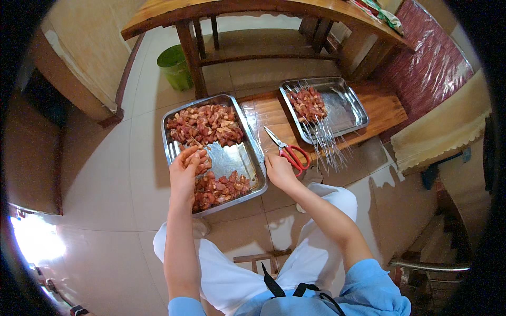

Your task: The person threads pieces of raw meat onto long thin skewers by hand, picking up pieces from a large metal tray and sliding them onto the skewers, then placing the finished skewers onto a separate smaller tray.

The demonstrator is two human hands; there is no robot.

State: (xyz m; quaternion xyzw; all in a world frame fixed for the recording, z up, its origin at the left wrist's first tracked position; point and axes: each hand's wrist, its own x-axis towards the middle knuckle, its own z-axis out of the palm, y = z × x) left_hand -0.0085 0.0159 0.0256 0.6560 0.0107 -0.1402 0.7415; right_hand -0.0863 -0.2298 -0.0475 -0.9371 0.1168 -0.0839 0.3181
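My left hand (186, 164) is over the left side of a large steel tray (233, 156), its fingertips pinched on a small piece of raw meat. Beyond it lies a big heap of cut raw meat (205, 124), and a smaller meat pile (221, 189) sits at the near end. My right hand (280, 169) is curled at the tray's right rim; whether its fingers hold anything thin is hidden. Just beyond that hand lie red-handled scissors (287, 152), blades pointing away. A second steel tray (344, 104) carries skewered meat (307, 103) with thin metal skewers (331, 146) jutting over its near edge.
Both trays rest on a wooden bench (379, 104). Behind it stands a wooden table (253, 6), with a green bin (176, 67) by its left leg. Plastic-wrapped red panelling (431, 59) is at the right. Tiled floor (110, 173) extends to the left.
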